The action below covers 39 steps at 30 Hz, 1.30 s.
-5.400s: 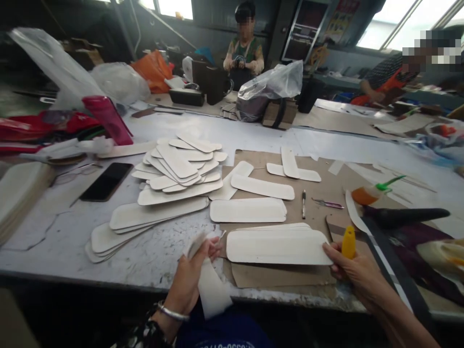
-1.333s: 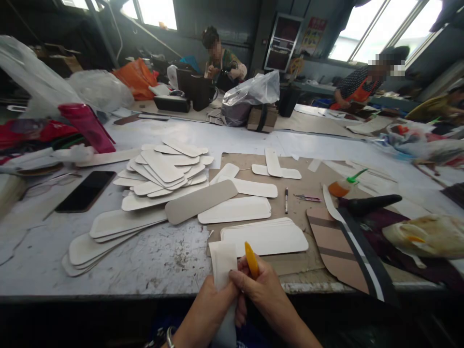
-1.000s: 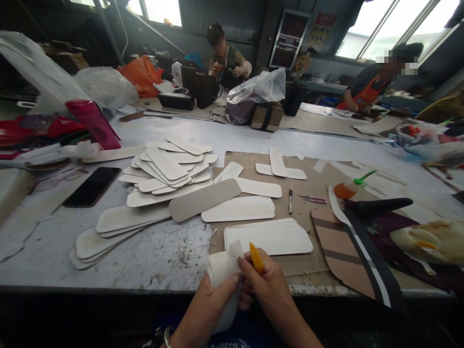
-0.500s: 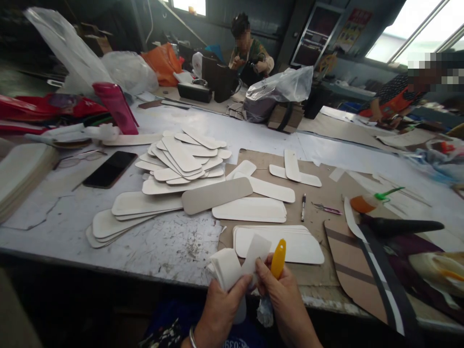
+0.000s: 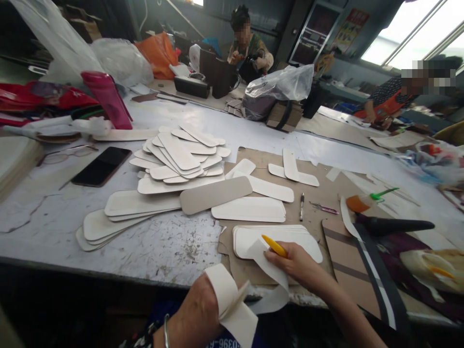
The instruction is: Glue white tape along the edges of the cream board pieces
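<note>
Worktable point(image 5: 155, 251), two hands point(image 5: 197, 305) holding one yellow tool point(image 5: 274, 245), pale strips point(image 5: 222, 290), one phone point(image 5: 101, 166)

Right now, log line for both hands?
left hand: holds bent white flat strips | right hand: holds yellow tapered handle and thin white strip | near right hand: white round-cornered panel stack

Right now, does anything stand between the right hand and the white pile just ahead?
No separate object shows between the right hand and the pile; only the white strip and yellow tool it holds overlap the pile in this view.
</note>
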Available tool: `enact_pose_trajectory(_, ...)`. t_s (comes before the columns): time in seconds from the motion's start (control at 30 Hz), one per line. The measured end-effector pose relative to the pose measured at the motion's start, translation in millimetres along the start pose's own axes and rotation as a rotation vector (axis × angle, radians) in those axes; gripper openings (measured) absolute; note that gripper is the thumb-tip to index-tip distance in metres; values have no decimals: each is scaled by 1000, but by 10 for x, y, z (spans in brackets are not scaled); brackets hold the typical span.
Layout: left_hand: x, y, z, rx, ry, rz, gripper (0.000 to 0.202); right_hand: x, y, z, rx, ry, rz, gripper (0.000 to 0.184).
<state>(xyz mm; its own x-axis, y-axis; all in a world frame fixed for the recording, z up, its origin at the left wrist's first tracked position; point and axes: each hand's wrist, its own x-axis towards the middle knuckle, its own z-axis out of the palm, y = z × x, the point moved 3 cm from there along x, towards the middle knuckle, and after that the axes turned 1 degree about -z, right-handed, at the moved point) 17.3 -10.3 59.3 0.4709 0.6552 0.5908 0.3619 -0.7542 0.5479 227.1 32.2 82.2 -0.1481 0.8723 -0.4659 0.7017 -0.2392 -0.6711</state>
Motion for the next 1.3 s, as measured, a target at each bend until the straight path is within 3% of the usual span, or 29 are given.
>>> enact_pose_trajectory(0.13, 20, -141, -97, 130, 23, 107, 17, 222, -162, -90, -236, -82, 10, 31)
enact_pose_trajectory(0.27, 2, -312, -42, 46, -58, 46, 17, 403, -311, -138, -468, -80, 37, 24)
enact_pose_trajectory(0.37, 4, -381, -30, 33, -19, 34, 32, 488, -357, -139, -577, -93, 45, 24)
enact_pose_trajectory(0.53, 48, -417, -3, 47, -125, 36, 52, 533, -417, -95, -728, -131, 3, 25)
enact_pose_trajectory(0.87, 71, -491, 68, 75, -180, 63, 56, 557, -520, -55, -804, -129, -52, 26)
enact_pose_trajectory(1.17, 113, -511, 127, 150, -167, 119, 50, 583, -536, 6, -817, -96, -91, 23)
enact_pose_trajectory(1.3, 85, -530, 163, 216, -141, 141, 57, 497, -520, -39, -792, -76, -82, 22)
